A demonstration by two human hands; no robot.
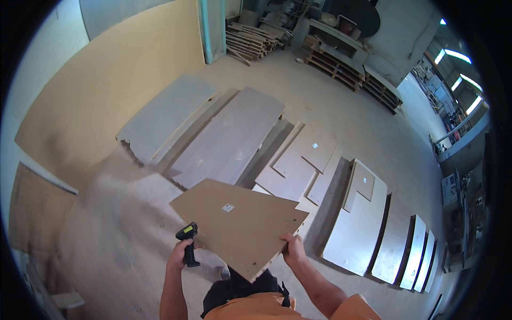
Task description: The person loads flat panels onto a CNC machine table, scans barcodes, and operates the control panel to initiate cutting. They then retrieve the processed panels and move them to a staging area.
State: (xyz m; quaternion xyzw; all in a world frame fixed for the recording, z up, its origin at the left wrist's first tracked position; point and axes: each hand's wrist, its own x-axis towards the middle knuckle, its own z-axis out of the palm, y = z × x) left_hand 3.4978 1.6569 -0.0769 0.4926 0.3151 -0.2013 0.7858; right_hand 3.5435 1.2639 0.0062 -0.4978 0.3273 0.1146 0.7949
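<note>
A brown board (234, 221) with a notched corner and a small white label hangs tilted in front of my body. My right hand (294, 249) grips its right edge, where small holes show near the rim. In my left hand (180, 254) is a black handheld barcode scanner (188, 240) with a yellow-green patch on top, held by its handle. The scanner is beside the board's left edge. Whether the left fingertips touch the board I cannot tell.
Ahead lie a grey board (165, 114), a long grey-brown panel (234, 138), stacked cut boards (306, 165) with a label, and white panels (357, 224) to the right. A tan sheet (122, 69) leans at the left. Pallets (336, 66) and wood strips (253, 42) stand far back.
</note>
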